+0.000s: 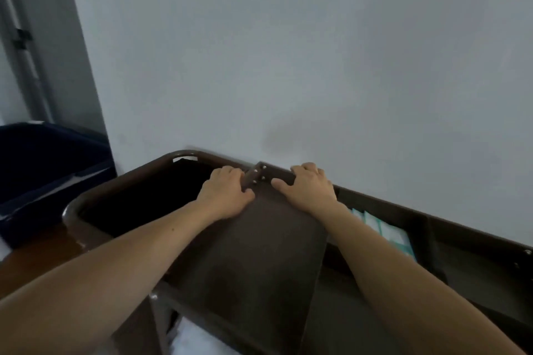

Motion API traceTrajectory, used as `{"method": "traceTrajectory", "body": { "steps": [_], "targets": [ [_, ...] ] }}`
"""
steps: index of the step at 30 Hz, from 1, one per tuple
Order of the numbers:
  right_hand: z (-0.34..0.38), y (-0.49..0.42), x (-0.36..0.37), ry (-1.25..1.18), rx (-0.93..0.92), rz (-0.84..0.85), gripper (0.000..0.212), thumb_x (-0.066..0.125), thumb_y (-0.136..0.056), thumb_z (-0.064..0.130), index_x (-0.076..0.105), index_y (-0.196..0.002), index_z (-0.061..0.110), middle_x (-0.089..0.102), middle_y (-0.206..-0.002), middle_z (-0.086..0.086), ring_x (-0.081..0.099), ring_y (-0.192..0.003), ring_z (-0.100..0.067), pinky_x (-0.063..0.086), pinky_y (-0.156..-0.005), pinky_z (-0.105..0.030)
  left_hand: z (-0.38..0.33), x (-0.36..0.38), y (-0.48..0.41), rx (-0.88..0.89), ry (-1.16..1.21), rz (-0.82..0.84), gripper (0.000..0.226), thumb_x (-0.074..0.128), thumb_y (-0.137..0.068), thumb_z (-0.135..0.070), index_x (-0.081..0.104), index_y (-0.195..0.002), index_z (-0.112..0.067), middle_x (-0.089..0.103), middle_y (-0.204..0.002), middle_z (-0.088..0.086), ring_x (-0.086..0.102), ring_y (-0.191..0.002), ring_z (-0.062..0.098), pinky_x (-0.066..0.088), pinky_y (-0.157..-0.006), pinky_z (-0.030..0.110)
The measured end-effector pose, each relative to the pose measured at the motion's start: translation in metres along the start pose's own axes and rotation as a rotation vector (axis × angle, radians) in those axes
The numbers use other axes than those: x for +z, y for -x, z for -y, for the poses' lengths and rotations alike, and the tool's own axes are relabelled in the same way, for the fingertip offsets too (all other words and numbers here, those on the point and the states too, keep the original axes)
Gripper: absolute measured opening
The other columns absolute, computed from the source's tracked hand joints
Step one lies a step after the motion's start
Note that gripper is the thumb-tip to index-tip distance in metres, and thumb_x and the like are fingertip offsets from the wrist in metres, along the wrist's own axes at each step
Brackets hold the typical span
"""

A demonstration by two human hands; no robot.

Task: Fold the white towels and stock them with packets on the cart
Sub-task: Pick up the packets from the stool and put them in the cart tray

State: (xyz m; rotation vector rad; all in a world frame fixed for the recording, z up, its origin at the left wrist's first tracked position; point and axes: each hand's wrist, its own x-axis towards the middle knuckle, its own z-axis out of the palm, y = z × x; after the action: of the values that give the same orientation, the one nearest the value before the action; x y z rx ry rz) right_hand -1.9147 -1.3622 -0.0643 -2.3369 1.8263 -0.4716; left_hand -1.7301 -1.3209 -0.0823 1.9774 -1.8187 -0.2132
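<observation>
A dark brown cart [253, 253] stands against a pale wall. My left hand [226, 192] curls its fingers over the far rim of the cart, left of a bracket with screws [259, 174]. My right hand [310, 189] grips the same far rim just right of that bracket, thumb lying on the top panel. Several white and teal packets [389, 232] lie in a compartment of the cart to the right of my right forearm. White towel fabric [193, 340] shows on a lower shelf at the bottom edge.
A dark open bin section [138, 199] fills the cart's left end. A navy blue fabric bag [43, 164] sits at the far left. A door frame [26, 46] is at upper left. Brown floor [43, 256] shows at lower left.
</observation>
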Motion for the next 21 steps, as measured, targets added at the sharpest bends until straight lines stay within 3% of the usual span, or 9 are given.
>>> {"method": "traceTrajectory", "body": {
  "steps": [3,5,8,12,16,21],
  "targets": [
    [0.061,0.003,0.014,0.01,-0.088,0.022,0.068,0.045,-0.09,0.067,0.047,-0.139,0.02,0.04,-0.145,-0.007,0.038,-0.132,-0.03,0.037,-0.107,-0.051,0.059,-0.031,0.025,-0.044,-0.03,-0.046,0.06,0.057,-0.092,-0.041,0.045,-0.144,-0.014,0.041,-0.15,0.006,0.036,-0.14,0.026,0.038,-0.111,0.047],
    [0.108,0.007,0.027,0.008,-0.134,0.054,0.07,0.045,-0.09,0.068,0.045,-0.141,0.02,0.038,-0.147,-0.008,0.035,-0.135,-0.031,0.035,-0.109,-0.053,0.105,-0.053,0.044,-0.074,-0.072,-0.051,0.066,0.054,-0.095,-0.044,0.037,-0.15,-0.013,0.032,-0.158,0.005,0.023,-0.147,0.025,0.029,-0.117,0.048],
    [0.191,0.017,0.051,0.016,-0.197,0.118,0.075,0.043,-0.091,0.069,0.039,-0.147,0.02,0.032,-0.154,-0.009,0.028,-0.141,-0.032,0.029,-0.113,-0.056,0.185,-0.089,0.074,-0.164,-0.121,-0.04,0.066,0.051,-0.095,-0.046,0.036,-0.151,-0.014,0.028,-0.158,0.006,0.019,-0.148,0.027,0.027,-0.117,0.05],
    [0.296,0.032,0.086,0.022,-0.294,0.171,0.078,0.042,-0.093,0.068,0.029,-0.153,0.019,0.019,-0.162,-0.006,0.016,-0.149,-0.03,0.022,-0.117,-0.057,0.286,-0.129,0.116,-0.27,-0.126,-0.075,0.059,0.05,-0.092,-0.049,0.048,-0.14,-0.014,0.039,-0.149,0.008,0.029,-0.142,0.029,0.035,-0.11,0.053],
    [0.381,0.043,0.122,0.014,-0.391,0.225,0.076,0.041,-0.094,0.067,0.03,-0.152,0.02,0.019,-0.162,-0.006,0.014,-0.149,-0.03,0.02,-0.117,-0.058,0.366,-0.16,0.154,-0.406,-0.107,-0.02,0.072,0.049,-0.096,-0.05,0.027,-0.154,-0.015,0.019,-0.162,0.008,0.01,-0.15,0.03,0.022,-0.119,0.051],
    [0.453,0.028,0.157,0.026,-0.479,0.264,0.076,0.038,-0.094,0.068,0.029,-0.152,0.02,0.019,-0.162,-0.007,0.015,-0.148,-0.031,0.02,-0.117,-0.057,0.436,-0.176,0.163,-0.507,-0.065,-0.012,0.075,0.05,-0.095,-0.05,0.024,-0.155,-0.015,0.018,-0.163,0.007,0.011,-0.15,0.028,0.02,-0.121,0.045]
  ]
}}
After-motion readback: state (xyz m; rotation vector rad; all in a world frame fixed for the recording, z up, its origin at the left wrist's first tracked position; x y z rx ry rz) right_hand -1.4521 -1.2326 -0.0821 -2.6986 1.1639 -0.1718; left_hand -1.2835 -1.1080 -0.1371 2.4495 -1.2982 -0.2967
